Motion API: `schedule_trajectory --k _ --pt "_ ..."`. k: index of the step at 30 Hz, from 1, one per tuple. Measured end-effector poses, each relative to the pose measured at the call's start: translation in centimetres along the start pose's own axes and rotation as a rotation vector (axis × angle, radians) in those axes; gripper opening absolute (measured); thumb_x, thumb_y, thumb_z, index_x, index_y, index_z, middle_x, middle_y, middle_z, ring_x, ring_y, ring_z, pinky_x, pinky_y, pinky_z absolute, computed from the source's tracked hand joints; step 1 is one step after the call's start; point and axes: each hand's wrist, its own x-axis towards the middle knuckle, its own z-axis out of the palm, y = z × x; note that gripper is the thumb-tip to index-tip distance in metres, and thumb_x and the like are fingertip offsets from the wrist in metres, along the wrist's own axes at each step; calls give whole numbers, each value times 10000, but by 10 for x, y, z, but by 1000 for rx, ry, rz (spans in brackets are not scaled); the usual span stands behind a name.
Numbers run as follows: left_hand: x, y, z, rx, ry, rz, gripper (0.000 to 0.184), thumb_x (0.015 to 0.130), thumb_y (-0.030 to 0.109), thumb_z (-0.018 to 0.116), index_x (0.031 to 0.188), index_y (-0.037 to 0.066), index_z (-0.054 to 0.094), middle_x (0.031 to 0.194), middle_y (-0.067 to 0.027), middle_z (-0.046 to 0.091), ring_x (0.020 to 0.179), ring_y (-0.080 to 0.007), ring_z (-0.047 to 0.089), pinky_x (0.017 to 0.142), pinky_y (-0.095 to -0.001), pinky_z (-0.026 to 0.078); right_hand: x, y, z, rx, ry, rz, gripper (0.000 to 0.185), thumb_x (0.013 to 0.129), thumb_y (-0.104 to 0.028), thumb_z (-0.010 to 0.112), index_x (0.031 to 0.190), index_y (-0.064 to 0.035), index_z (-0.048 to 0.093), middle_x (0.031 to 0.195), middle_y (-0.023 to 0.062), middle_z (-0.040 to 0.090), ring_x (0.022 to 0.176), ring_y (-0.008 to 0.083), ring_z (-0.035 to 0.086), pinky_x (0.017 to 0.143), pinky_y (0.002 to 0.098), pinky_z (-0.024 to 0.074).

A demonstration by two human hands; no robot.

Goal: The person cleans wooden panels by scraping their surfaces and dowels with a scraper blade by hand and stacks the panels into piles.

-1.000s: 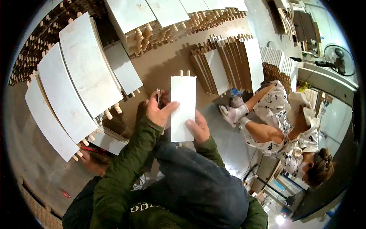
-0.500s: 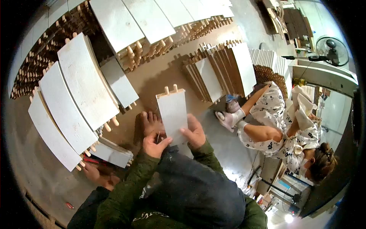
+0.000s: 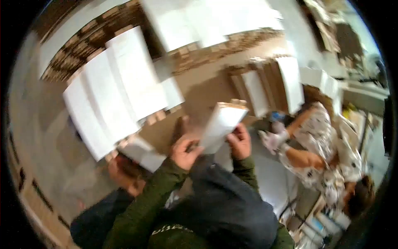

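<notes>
White board leans right now, not left. Left hand and right hand pinch it. Sweater letters look blurry.

Blur softens the white board and its pegs; the board hides some fingertips of my right hand; the lettering on my shirt is unreadable; the upper panels run past the top edge.

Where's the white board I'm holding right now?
In the head view, the white board is just right of centre, between your left hand and right hand, above the dark clothing.
</notes>
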Motion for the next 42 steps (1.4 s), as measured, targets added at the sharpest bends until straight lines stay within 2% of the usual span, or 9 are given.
schedule_trajectory --k 6,12,15,18,19,36,38,40,42 --pt "-78 10 -40 82 194 -372 223 783 134 629 961 8 586 886 -90 618 780 -160 577 710 -282 457 13 18 36 49 -307 133 207 834 -34 530 1040 -23 517 980 83 605 890 153 579 755 285 471" --pt "-162 -53 -70 -141 442 -403 188 800 134 624 917 2 559 770 -41 589 681 -112 535 600 -268 439 31 91 61 -1298 -554 -475 306 692 -323 633 942 -146 642 942 21 613 988 315 475 885 512 377" --pt "-179 -66 -74 -254 528 -563 235 801 189 644 943 24 556 702 -6 546 560 -86 460 492 -271 383 44 88 62 -1589 -920 -481 371 692 -418 586 999 -213 624 1186 25 508 1230 338 295 952 587 268" --pt "-182 -97 -82 -292 678 -557 339 788 256 679 1018 46 544 713 4 540 509 -68 416 439 -276 339 33 58 80 -1761 -820 -189 449 654 -460 603 1031 -217 609 1346 101 347 1268 365 228 976 581 244" --pt "-175 -96 -87 -341 676 -566 345 789 257 679 1025 47 541 725 4 543 508 -70 418 440 -275 339 43 113 63 -1718 -708 -196 531 625 -480 611 1092 -230 574 1422 162 173 1287 383 183 990 567 232" --pt "-155 -155 -99 -326 644 -315 324 758 80 658 1051 8 542 860 -49 588 697 -119 535 593 -244 428 41 71 100 -1657 -504 172 671 683 -439 609 1276 -187 419 1383 163 229 1289 409 168 1004 539 231" --pt "-152 -135 -98 -199 655 -587 325 754 67 660 1047 -5 541 874 -66 603 753 -132 553 651 -262 448 40 66 102 -1579 -416 190 659 712 -445 589 1285 -178 406 1393 144 221 1291 407 169 1009 532 230" --pt "-151 -134 -94 -54 648 -536 357 720 85 688 1029 -2 532 858 -65 604 732 -144 556 660 -282 458 38 72 104 -1624 -377 91 601 758 -473 535 1271 -185 413 1368 116 297 1252 340 292 1006 513 252" --pt "-150 -159 -86 155 885 -259 385 673 106 694 1002 25 513 892 -68 584 788 -191 562 695 -330 461 54 100 86 -1643 -658 -531 401 669 -488 569 881 -149 588 1062 92 509 1082 330 400 933 499 303"
